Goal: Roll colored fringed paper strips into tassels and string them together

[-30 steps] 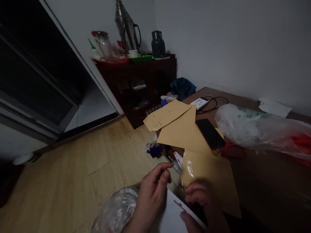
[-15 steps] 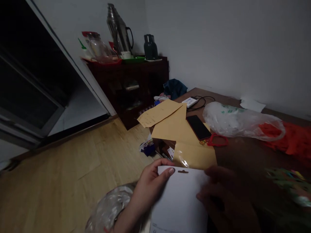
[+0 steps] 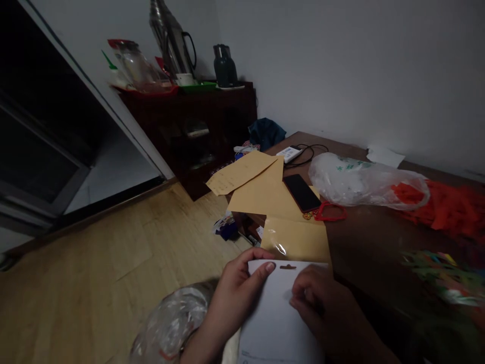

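Observation:
My left hand (image 3: 242, 288) grips the upper left corner of a white card (image 3: 273, 323) with a hang slot near its top edge, thumb on the front. Over the card's right side, my right hand (image 3: 318, 298) is closed with thumb and index finger pinched together. A faint pale patch shows by those fingertips, too unclear to name. Just beyond the card lie brown paper envelopes (image 3: 261, 189); the nearest one carries a shiny clear strip (image 3: 279, 247). The lower end of the card runs out of view.
On the brown table (image 3: 364, 242) are a phone (image 3: 302, 193), a red loop (image 3: 331, 211), a clear plastic bag (image 3: 348, 179), red strips (image 3: 450, 207) and a white device (image 3: 289, 153) with a black cable. A bagged bin (image 3: 170, 323) stands lower left; a dark cabinet (image 3: 189, 131) holds flasks.
My right hand has moved left, from the card's right edge to over its face. My left hand keeps its hold on the corner. The view has shifted slightly.

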`<state>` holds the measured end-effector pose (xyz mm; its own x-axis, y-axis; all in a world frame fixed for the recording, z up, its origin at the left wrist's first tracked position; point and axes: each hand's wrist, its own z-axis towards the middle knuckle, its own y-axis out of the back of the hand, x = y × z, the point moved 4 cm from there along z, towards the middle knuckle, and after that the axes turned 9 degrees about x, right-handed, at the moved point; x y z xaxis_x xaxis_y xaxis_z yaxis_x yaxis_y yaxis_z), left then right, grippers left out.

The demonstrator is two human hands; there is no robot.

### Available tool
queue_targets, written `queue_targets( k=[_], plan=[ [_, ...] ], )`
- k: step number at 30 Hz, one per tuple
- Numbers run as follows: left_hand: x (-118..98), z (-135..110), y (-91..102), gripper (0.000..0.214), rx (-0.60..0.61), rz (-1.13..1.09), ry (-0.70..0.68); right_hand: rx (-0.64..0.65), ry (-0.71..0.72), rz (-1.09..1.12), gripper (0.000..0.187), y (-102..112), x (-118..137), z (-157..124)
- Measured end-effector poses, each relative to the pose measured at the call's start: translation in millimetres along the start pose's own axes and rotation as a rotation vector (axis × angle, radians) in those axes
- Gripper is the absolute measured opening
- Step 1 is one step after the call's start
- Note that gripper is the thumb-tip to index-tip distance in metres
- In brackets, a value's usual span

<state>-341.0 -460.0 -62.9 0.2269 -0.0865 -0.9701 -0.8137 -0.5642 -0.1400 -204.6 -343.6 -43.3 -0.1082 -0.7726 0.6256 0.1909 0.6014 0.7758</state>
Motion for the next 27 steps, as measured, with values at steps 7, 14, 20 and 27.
queue_targets(
  k=[7, 14, 20, 27],
  plan=[
    [-5.7, -2.0, -10.9, 0.027, 0.029, 0.001, 0.026, -0.142, 0.056, -0.105, 0.014, -6.7, 2.4, -0.7],
    [-9.5, -2.6, -13.3, 0.028, 0.066, -0.040, 0.032, -0.397, 0.054, -0.304, 0.026, -3.1, -0.1, -7.2],
    [-7.3, -7.0, -18.0, 0.029, 0.066, 0.002, 0.041, -0.369, 0.035, -0.148, 0.033, -0.3, -5.6, -1.1],
    [-11.0, -7.2, -20.6, 0.028, 0.075, 0.006, 0.040, -0.119, -0.041, 0.178, 0.018, 9.7, -14.8, 5.5]
  ],
)
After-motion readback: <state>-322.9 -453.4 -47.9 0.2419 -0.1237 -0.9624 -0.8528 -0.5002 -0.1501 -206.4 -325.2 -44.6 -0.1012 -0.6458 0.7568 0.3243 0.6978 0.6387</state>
